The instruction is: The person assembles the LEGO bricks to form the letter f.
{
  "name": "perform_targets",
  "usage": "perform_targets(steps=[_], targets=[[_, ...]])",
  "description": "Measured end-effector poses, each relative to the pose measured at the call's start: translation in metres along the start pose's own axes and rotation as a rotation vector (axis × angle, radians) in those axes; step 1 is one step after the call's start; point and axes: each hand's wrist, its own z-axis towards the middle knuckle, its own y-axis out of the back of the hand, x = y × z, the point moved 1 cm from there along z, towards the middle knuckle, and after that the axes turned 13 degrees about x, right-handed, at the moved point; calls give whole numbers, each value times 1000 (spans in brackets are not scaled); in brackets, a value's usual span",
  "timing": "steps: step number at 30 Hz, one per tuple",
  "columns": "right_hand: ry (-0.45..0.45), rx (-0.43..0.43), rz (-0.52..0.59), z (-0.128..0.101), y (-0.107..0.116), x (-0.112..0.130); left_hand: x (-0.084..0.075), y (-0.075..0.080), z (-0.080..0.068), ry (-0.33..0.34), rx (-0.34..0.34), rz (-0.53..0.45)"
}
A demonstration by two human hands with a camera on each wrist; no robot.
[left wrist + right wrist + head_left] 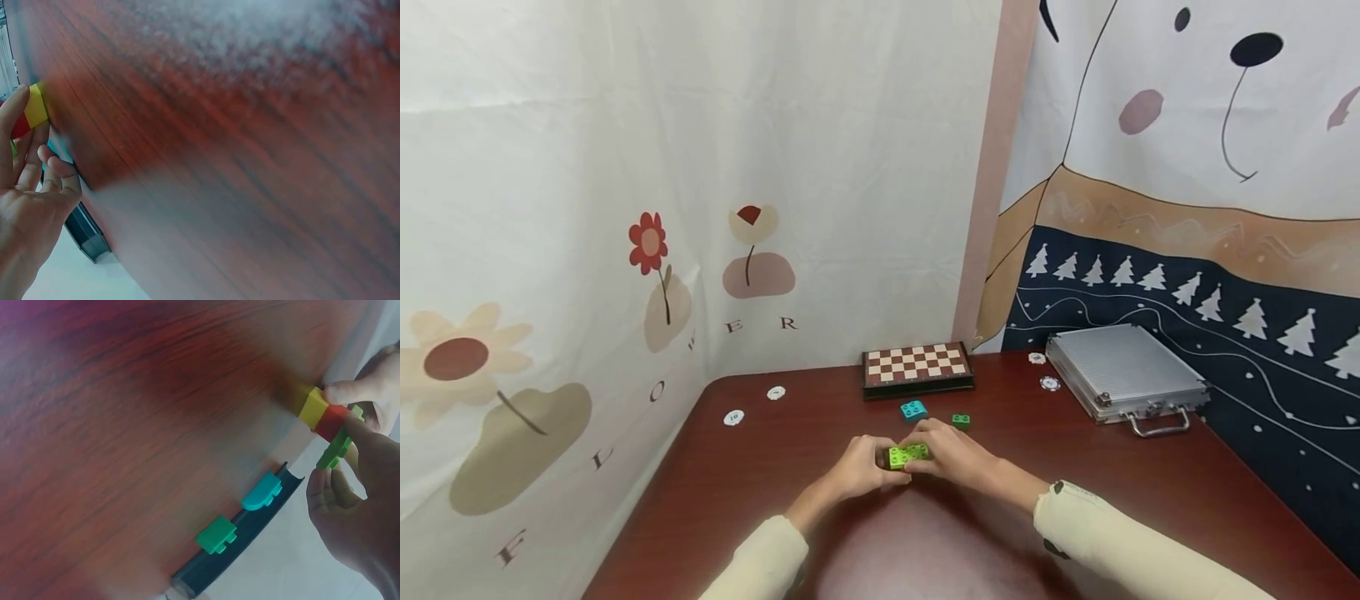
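Note:
A small block stack [907, 454] with a lime green top sits on the dark red table [760, 492], held between both hands. My left hand [880, 462] grips it from the left and my right hand [925, 450] from the right. The right wrist view shows the stack's yellow block [312, 405], red block [330, 421] and lime green plate [337, 447], with the right hand [334, 465] pinching the green plate. In the left wrist view the left hand [28, 134] touches the yellow block [35, 106] with its fingertips.
A teal block [913, 409] and a dark green block [961, 421] lie just beyond the hands. A folded chessboard [916, 367] stands at the back, a closed aluminium case [1123, 375] at the right. Poker chips [733, 417] lie scattered. Printed curtains close in the left and back.

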Motion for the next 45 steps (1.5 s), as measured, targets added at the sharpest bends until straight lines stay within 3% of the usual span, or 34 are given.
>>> perform_targets(steps=[7,14,21,30,38,45], targets=[[24,3,-31,-2,-1,-2,-2,-1,0,0,5,3],[-8,10,34,-4,14,-10,-4,-1,-2,26,25,-17],[-89,-2,66,-12,34,-48,-4,-3,-3,52,6,-23],[-112,77,73,-24,38,-95,-2,-1,-3,49,-14,35],[-128,121,80,-22,36,-98,-6,6,-12,22,-36,15],[-163,89,66,-21,32,-98,-12,11,-12,-44,-79,91]])
